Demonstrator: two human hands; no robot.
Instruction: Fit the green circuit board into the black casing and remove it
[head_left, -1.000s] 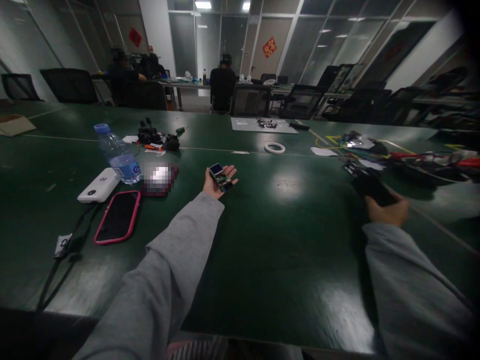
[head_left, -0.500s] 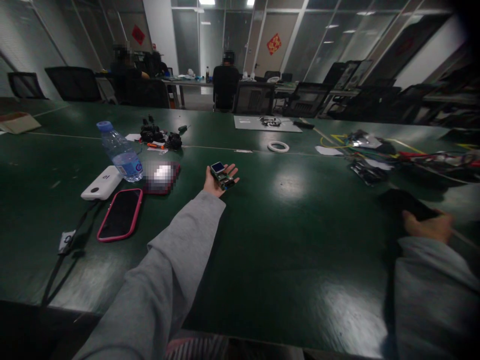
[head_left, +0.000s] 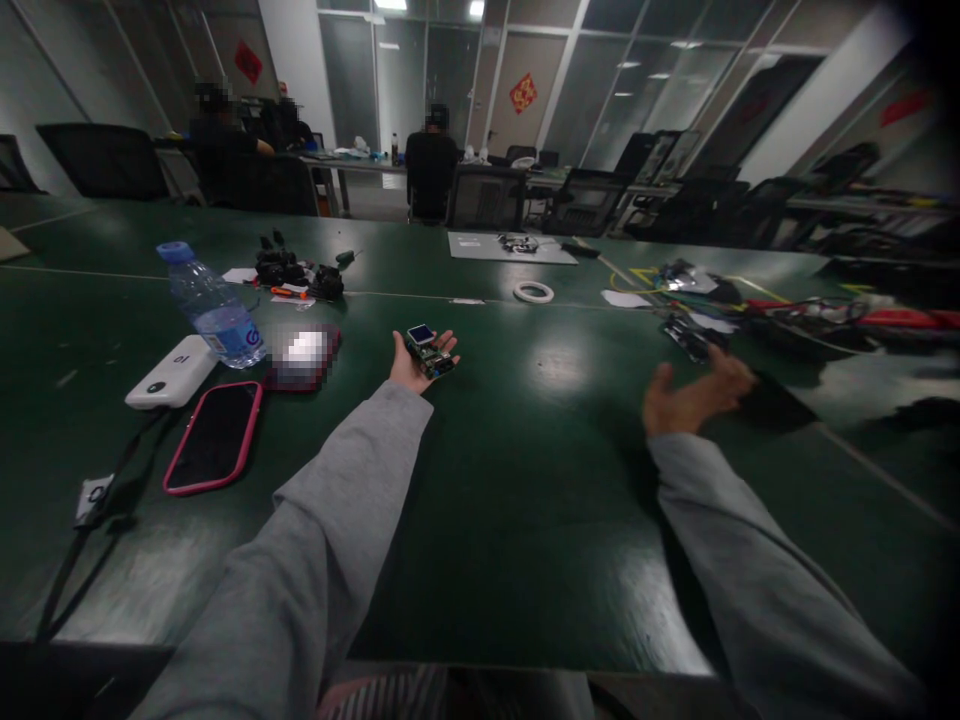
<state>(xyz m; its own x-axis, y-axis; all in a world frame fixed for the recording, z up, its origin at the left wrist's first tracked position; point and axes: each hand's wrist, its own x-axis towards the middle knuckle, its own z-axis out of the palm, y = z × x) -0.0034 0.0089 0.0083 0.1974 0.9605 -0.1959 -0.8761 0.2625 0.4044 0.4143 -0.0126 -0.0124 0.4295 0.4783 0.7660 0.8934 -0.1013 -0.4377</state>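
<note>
On the upturned palm of my left hand (head_left: 406,366) rests a small green circuit board (head_left: 430,358) with a little dark screen. The fingers stretch out beyond the board, and the thumb stands at its side. My right hand (head_left: 694,398) hovers over the right part of the table, its thumb raised and its fingers stretched forward, slightly blurred, with nothing visible in it. Just past its fingers lies a dark bundle of parts (head_left: 691,338).
On the left of the green table (head_left: 525,520) are a water bottle (head_left: 217,315), a white power bank (head_left: 172,373) with a black cable, and a pink-cased phone (head_left: 215,438). A tape roll (head_left: 533,292) lies ahead; tangled wires (head_left: 795,318) spread at right. People sit in the background.
My right hand has swung inward from the far right and moved forward, its fingers now plainly stretched. My left hand still carries the circuit board. The whole view has shifted slightly right.
</note>
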